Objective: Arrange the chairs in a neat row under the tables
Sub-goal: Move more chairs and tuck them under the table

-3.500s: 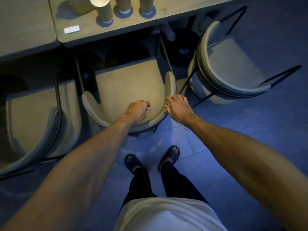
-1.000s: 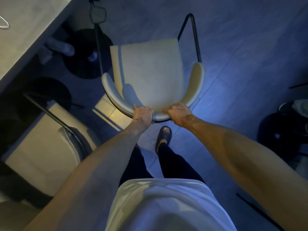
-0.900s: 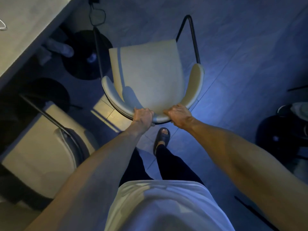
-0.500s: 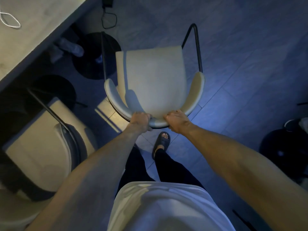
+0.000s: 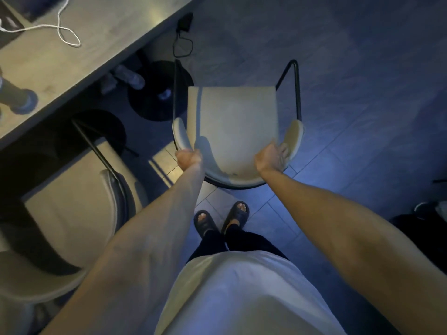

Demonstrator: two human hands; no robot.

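Observation:
A cream chair [image 5: 232, 122] with a curved backrest and black metal legs stands on the floor in front of me, seat facing away, just right of the table's end. My left hand [image 5: 188, 158] grips the left side of its backrest. My right hand [image 5: 272, 157] grips the right side of the backrest. A second cream chair [image 5: 72, 209] at the left is partly tucked under the wooden table [image 5: 101, 42], which runs diagonally across the upper left.
A white cable [image 5: 61, 30] and a dark cup [image 5: 14, 95] lie on the table. Black round table bases [image 5: 150, 102] and a black adapter with cord [image 5: 185, 22] sit on the tiled floor. A dark object [image 5: 420, 226] lies at the right. My sandalled feet [image 5: 221, 218] stand behind the chair.
My hands have slid apart from the middle of the backrest to its left and right sides. The chair has turned slightly, and both my feet now stand behind it.

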